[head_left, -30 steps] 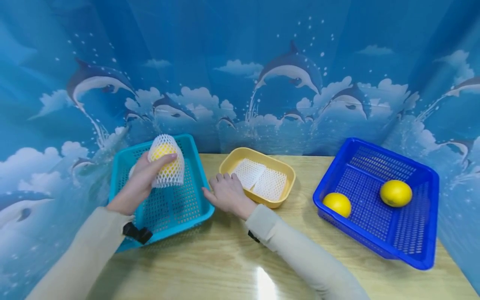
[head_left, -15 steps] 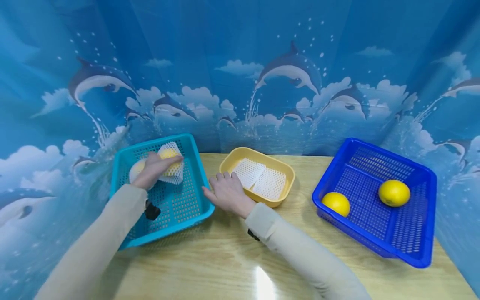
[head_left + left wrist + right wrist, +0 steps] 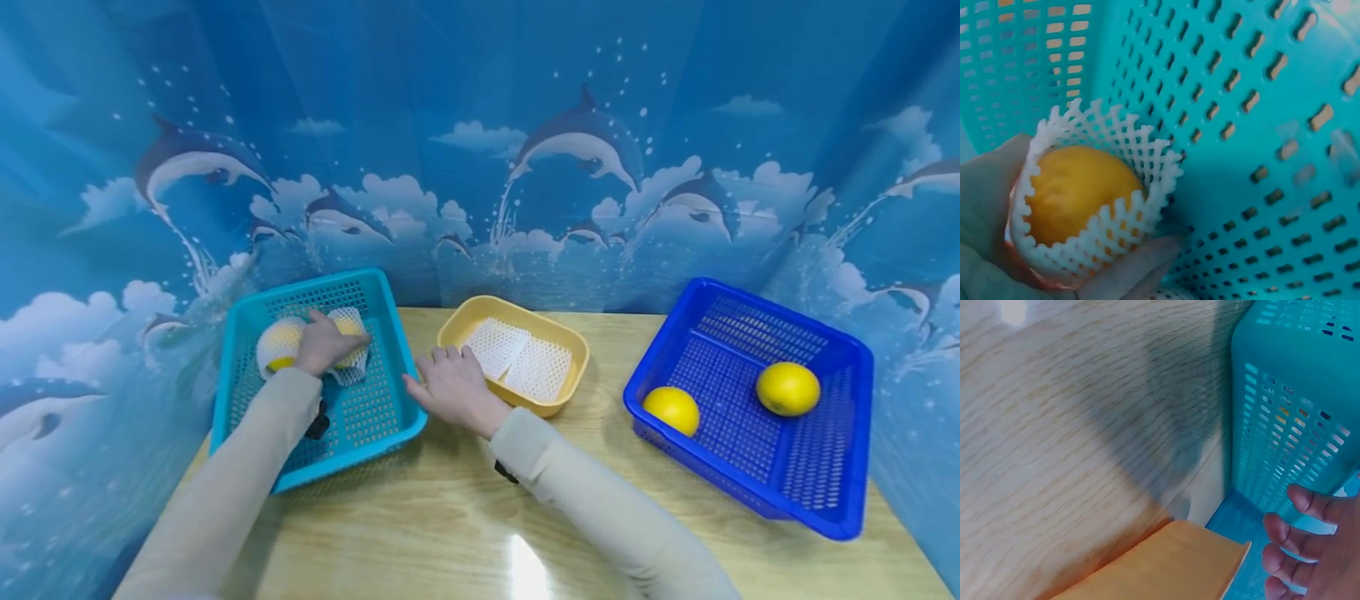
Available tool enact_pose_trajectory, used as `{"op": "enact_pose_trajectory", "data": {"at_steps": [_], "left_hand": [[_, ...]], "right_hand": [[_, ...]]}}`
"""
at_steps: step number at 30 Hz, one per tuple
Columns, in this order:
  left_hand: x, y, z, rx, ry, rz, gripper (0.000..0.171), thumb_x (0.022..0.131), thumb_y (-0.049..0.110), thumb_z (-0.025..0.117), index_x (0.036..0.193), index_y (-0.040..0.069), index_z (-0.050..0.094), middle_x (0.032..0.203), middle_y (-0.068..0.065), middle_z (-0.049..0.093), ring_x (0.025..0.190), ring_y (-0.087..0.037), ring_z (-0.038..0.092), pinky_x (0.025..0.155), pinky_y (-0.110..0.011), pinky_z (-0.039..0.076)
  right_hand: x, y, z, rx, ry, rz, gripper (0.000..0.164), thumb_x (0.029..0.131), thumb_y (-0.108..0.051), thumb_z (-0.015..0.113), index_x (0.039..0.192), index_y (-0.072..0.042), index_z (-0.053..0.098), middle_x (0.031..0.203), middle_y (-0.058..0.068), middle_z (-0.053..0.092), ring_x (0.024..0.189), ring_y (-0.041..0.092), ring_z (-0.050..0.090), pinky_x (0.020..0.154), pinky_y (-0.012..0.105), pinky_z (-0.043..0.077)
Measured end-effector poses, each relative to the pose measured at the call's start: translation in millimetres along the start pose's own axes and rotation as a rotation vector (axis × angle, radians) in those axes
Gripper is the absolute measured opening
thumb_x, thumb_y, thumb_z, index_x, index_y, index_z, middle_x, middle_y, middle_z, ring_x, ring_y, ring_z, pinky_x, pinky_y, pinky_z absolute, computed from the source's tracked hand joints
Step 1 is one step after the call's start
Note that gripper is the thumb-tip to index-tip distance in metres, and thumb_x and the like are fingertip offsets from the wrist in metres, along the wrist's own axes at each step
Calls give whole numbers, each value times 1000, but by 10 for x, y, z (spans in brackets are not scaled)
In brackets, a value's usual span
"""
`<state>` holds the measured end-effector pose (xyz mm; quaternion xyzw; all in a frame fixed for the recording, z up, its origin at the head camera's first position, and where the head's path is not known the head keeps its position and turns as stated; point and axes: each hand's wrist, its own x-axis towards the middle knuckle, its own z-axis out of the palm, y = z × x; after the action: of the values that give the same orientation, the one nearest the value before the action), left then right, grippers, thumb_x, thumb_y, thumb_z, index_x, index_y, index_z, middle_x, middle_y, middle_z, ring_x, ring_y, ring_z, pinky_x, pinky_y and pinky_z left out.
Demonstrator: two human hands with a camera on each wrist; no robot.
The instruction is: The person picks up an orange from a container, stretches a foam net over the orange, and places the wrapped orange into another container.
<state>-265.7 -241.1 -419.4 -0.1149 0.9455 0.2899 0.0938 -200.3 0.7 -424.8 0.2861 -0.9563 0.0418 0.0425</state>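
Observation:
Inside the teal basket [image 3: 411, 427], my left hand [image 3: 321, 343] grips a round yellow fruit [image 3: 1085, 194] wrapped in a white foam net [image 3: 1116, 234]. The left wrist view shows fingers and thumb around the net, with the fruit's bare top showing at its mouth. A second netted fruit [image 3: 281, 343] lies in the basket to the left of that hand, partly hidden by it. My right hand [image 3: 457, 389] hovers between the teal basket and a small yellow tray [image 3: 582, 353], fingers loosely bent and holding nothing. Two flat white foam nets [image 3: 498, 345] lie side by side in the tray.
A deep blue basket [image 3: 636, 385] stands on the right of the wooden table [image 3: 420, 533]. It contains two unwrapped yellow fruits, one at its near left corner [image 3: 672, 410] and another farther right [image 3: 787, 389]. A dolphin-print curtain [image 3: 480, 167] hangs along the table's back and sides.
My left hand has lowered the netted fruit into the teal basket and moved slightly right, uncovering more of the other netted fruit. My right hand has stayed in place.

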Motion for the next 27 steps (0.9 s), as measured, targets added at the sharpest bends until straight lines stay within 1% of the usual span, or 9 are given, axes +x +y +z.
{"op": "enact_pose_trajectory", "data": {"at_steps": [3, 6, 13, 19, 21, 22, 23, 24, 27], "left_hand": [[2, 20, 32, 53, -19, 0, 120, 90, 52, 62, 143, -19, -18, 131, -49, 41, 114, -53, 52, 92, -58, 48], [-2, 45, 41, 86, -30, -11, 119, 91, 54, 59, 143, -20, -18, 131, -48, 41, 113, -52, 53, 91, -57, 49], [-35, 159, 20, 126, -113, -62, 114, 94, 63, 45, 144, -20, -15, 144, -48, 23, 126, -55, 41, 98, -58, 44], [-81, 226, -35, 95, -151, -86, 108, 97, 62, 38, 144, -19, -17, 147, -47, 16, 108, -50, 56, 76, -50, 56], [-111, 240, -69, 115, -157, -73, 106, 98, 60, 37, 144, -20, -17, 147, -48, 16, 101, -48, 60, 70, -48, 57], [-129, 246, -89, 133, -161, -62, 105, 99, 59, 37, 143, -20, -17, 145, -49, 20, 98, -47, 62, 69, -47, 57], [-150, 255, -111, 150, -164, -46, 104, 99, 57, 36, 143, -21, -16, 143, -49, 23, 96, -47, 63, 69, -47, 57], [-176, 264, -135, 173, -167, -26, 103, 99, 57, 36, 142, -22, -15, 142, -50, 24, 99, -48, 62, 73, -48, 57], [-276, 288, -219, 250, -179, 32, 100, 100, 57, 34, 144, -23, -8, 142, -49, 26, 118, -53, 51, 90, -56, 50]], "right_hand": [[-4, -6, -3, 1, -9, -3, 50, 104, -53, 24, 112, -20, 60, 99, 3, 60, 83, 20, 51, 70, 35, 38], [-4, -9, -2, -4, -13, -5, 51, 104, -54, 23, 114, -20, 61, 100, 3, 60, 84, 21, 52, 70, 35, 38], [8, 13, 5, -7, -14, 6, 52, 104, -53, 23, 119, -21, 61, 104, 4, 61, 89, 22, 53, 73, 36, 40], [7, 17, 0, -14, 3, 10, 52, 104, -53, 24, 119, -20, 62, 104, 4, 62, 90, 22, 55, 73, 37, 41], [-1, 9, 0, -11, 5, 15, 52, 104, -53, 25, 117, -20, 62, 103, 4, 62, 90, 22, 56, 73, 37, 41], [-5, 4, -1, -11, 7, 17, 51, 104, -53, 26, 116, -19, 62, 102, 4, 62, 89, 22, 56, 72, 36, 41], [-9, -1, -2, -11, 11, 19, 51, 104, -54, 26, 115, -19, 62, 101, 4, 63, 88, 22, 56, 72, 36, 41], [-12, -5, -3, -11, 15, 21, 51, 104, -54, 27, 114, -19, 62, 99, 4, 63, 87, 22, 56, 71, 36, 41], [-16, -14, -9, -7, 24, 30, 50, 103, -54, 30, 113, -17, 62, 97, 4, 63, 85, 22, 58, 70, 36, 42]]}}
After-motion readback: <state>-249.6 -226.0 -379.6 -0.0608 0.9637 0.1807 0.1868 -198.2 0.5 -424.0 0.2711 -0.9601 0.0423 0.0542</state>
